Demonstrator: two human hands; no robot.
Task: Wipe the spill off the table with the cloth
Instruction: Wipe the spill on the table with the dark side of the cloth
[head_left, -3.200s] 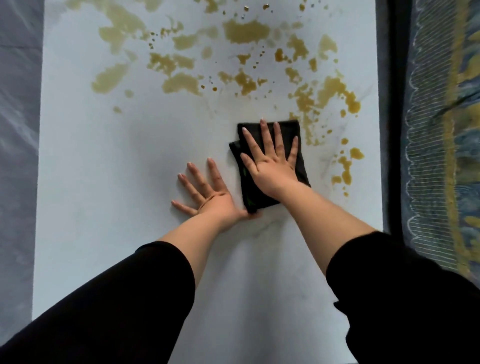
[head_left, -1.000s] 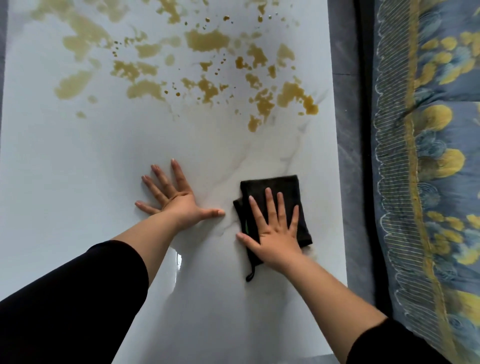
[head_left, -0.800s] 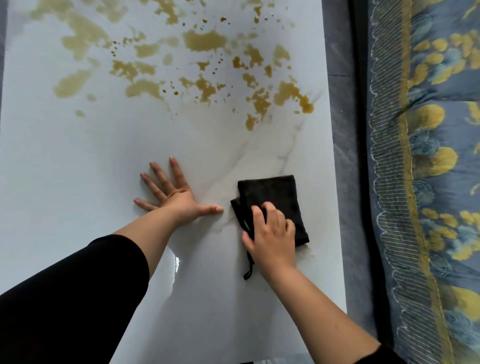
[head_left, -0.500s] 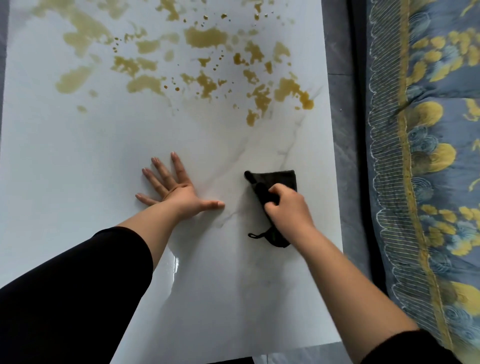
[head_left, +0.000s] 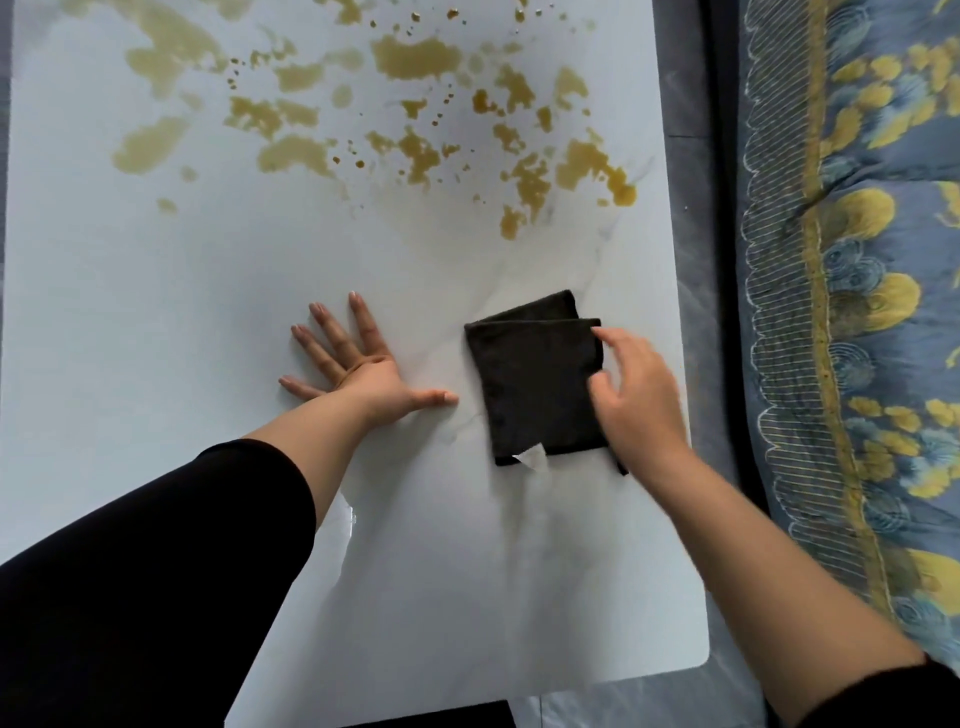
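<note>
The left hand (head_left: 358, 374) lies flat on the white, faintly veined worktop (head_left: 156, 312), palm down, fingers straight and spread, thumb pointing toward 3 o'clock and holding nothing. Just beyond that thumb tip, apart from it, sits the dark folded cloth (head_left: 535, 384), flat on the worktop with a small white label (head_left: 530, 460) showing at its near edge. The right hand (head_left: 636, 395) is at the cloth's 3 o'clock edge, fingers loosely curved, index tip at the far corner and thumb on the fabric; it is blurred, so whether it pinches the cloth cannot be told. The yellow-brown spill (head_left: 415, 57) spreads in puddles and droplets toward 12 o'clock, well apart from the cloth. A blue-and-yellow patterned fabric (head_left: 857, 312) lies off the worktop at 3 o'clock.
</note>
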